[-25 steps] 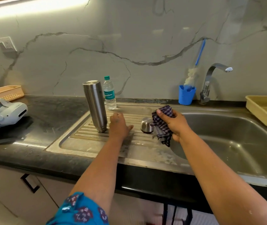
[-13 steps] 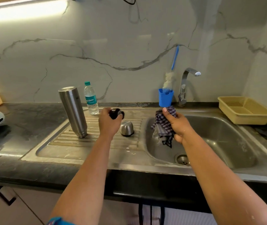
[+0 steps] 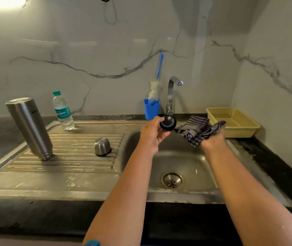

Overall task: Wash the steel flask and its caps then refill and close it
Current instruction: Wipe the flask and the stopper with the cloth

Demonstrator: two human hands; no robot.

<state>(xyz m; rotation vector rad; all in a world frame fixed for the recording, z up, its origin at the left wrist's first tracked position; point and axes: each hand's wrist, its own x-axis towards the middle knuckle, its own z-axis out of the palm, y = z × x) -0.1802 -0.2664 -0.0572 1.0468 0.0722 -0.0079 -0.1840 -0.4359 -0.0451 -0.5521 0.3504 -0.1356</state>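
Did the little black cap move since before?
Yes. The left hand lifted the black cap off the drainboard, rightward over the sink basin, beside the tap.

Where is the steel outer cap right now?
In the head view, the steel outer cap sits on the drainboard left of the sink basin, to the right of the upturned steel flask, touched by neither hand.

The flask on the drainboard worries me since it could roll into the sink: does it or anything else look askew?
The steel flask stands mouth-down on the ribbed drainboard and appears to lean left, though the wide-angle lens may exaggerate that. The steel cap sits steady beside it. Nothing looks spilled or damaged.
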